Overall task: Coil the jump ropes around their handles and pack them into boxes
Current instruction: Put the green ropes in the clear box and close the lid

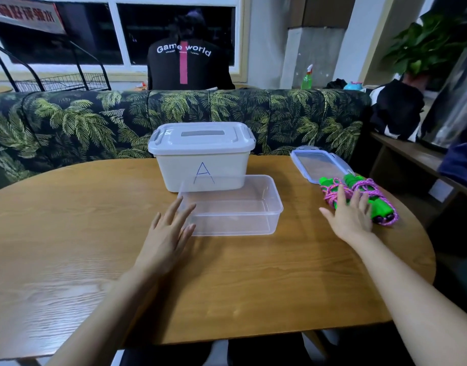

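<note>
Head: right hand (pixel 351 215) on jump rope (pixel 359 194); left hand (pixel 171 228) beside clear box (pixel 253 220)

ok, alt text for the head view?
Two bare hands reach over a wooden table: the left hand at the corner of an empty clear box, the right hand open on a coiled pink jump rope with green handles. Behind stand a lidded white box marked A and a loose clear lid.
</note>
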{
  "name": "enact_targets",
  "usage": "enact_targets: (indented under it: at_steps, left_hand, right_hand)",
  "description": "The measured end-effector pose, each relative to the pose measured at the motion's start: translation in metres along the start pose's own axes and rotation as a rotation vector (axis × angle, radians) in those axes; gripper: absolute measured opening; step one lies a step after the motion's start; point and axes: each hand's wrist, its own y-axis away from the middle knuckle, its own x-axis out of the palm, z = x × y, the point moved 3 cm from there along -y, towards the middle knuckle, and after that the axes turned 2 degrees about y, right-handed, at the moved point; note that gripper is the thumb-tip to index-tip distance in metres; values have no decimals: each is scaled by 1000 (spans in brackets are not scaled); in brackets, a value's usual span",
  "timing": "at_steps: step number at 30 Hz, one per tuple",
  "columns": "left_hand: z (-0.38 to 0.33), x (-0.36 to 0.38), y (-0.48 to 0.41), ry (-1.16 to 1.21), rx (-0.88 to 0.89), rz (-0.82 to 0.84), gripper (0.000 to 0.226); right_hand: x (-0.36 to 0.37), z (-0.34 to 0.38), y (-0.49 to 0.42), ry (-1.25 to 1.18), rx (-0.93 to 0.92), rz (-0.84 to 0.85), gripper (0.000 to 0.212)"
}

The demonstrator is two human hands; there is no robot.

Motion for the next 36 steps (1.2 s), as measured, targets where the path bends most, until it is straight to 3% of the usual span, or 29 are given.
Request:
enact_targets:
  at_steps: [2, 6, 11, 15, 17, 21, 25, 29, 32, 36]
  left_hand:
    - [1, 4, -5, 7, 18, -12, 63]
    - [1, 10, -12, 17, 43, -33, 58]
    - [-2, 11, -18, 113, 38, -84, 55]
    - [-7, 8, -18, 257, -5, -107, 49]
    - [-9, 6, -17, 271, 37, -128, 43]
    - [-22, 7, -12, 276, 135, -117, 42]
    - [-42, 9, -9, 171, 184, -136, 38]
    - [-54, 5, -7, 22, 259, -268, 41]
    - [-53, -2, -14, 54, 217, -295, 41]
    - [-52, -2, -43, 145, 153, 101, 71]
  right_hand:
    - [10, -7, -6, 48, 25, 61, 85]
    - [13, -5, -7, -2, -23, -36, 82]
    - [9, 4, -6, -143, -99, -138, 58]
    - [3, 14, -2, -200, -36, -167, 46]
    - [2, 13, -4, -347, 25, -145, 43]
    - [-10, 12, -6, -892, 97, -198, 35]
    - [-65, 41, 13, -1173, -270, -285, 37]
    - [-82, 95, 35, -946, -692, 57, 41]
    - [-60, 122, 38, -625, -704, 205, 39]
    - [-44, 136, 43, -379, -721, 309, 36]
